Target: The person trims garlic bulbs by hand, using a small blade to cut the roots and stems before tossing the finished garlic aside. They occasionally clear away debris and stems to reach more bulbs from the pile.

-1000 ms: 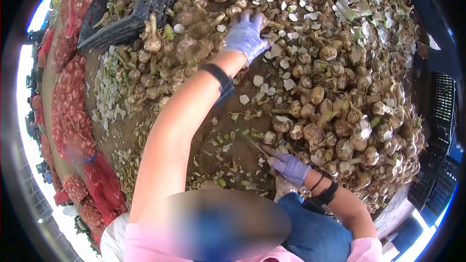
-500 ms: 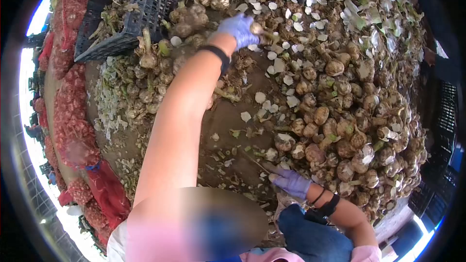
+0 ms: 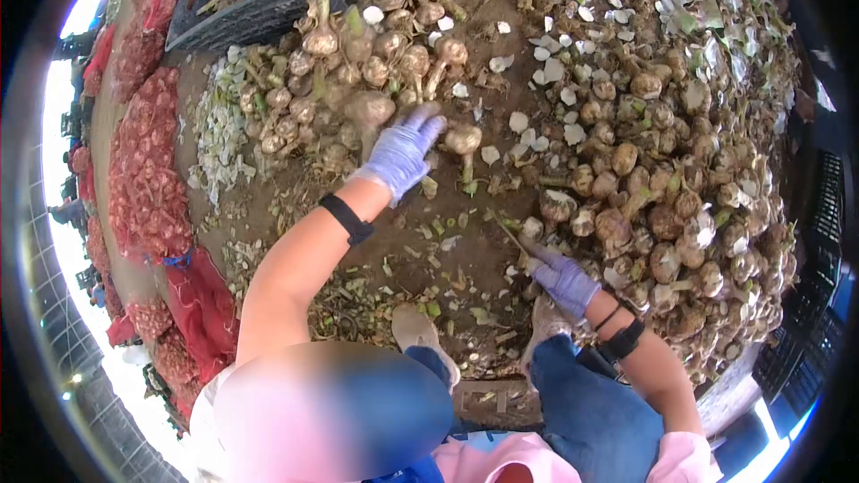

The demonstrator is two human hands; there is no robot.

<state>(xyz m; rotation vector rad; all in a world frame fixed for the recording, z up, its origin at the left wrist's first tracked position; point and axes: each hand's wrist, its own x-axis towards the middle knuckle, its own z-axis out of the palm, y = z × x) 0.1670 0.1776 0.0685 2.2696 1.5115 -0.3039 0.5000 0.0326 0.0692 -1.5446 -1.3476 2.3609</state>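
Note:
My left hand [image 3: 403,154], in a thin purple glove, is over the soil at the edge of the left garlic pile [image 3: 300,112]. Its fingers are stretched forward, with no bulb visible in them. Just beyond the fingertips lies a blurred garlic bulb [image 3: 369,109]. Another garlic bulb [image 3: 463,139] rests to the right of the hand, stem toward me. My right hand [image 3: 565,281], gloved alike, is closed around a knife [image 3: 508,234]; the narrow blade points up and left, and the handle is hidden by the fingers. Beside that hand spreads the large right garlic heap [image 3: 644,206].
A black plastic crate [image 3: 268,13] with stalks inside stands at the upper left. Red mesh sacks [image 3: 148,174] of garlic line the left side. White trimmings and dry leaves cover the upper right. My shoes [image 3: 416,331] are on scrap-strewn soil, and dark crates [image 3: 810,322] stand far right.
My left hand has come back toward me and no longer shows the bulb that was at its fingers. The view has shifted, bringing my shoes into sight. The knife stays in my right hand.

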